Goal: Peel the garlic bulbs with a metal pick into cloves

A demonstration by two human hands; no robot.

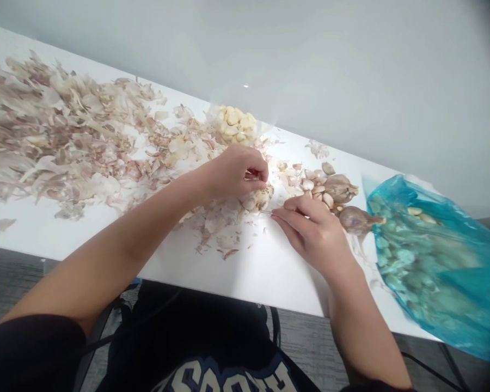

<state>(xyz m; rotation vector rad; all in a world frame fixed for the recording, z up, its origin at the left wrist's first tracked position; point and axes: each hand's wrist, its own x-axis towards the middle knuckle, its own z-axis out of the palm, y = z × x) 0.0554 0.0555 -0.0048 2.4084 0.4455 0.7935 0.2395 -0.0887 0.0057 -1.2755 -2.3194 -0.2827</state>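
My left hand (239, 171) is closed in a pinch just above a partly peeled garlic bulb (257, 200) on the table. Whatever its fingertips hold is hidden, and the thumb lies at the bulb's upper edge. To the right, my right hand (310, 226) is closed round a thin metal tool (266, 212), most of it covered by the fingers. The tool's narrow end points left at the bulb's lower side. Loose papery garlic skins (214, 218) lie under and around the bulb.
A clear bag of peeled cloves (237, 125) stands behind my left hand. Unpeeled cloves (307, 185) and whole garlic bulbs (356, 219) lie beyond my right hand. A blue plastic bag (433, 261) overhangs the table's right front edge. Skins (65, 130) cover the left side, and a wall rises behind.
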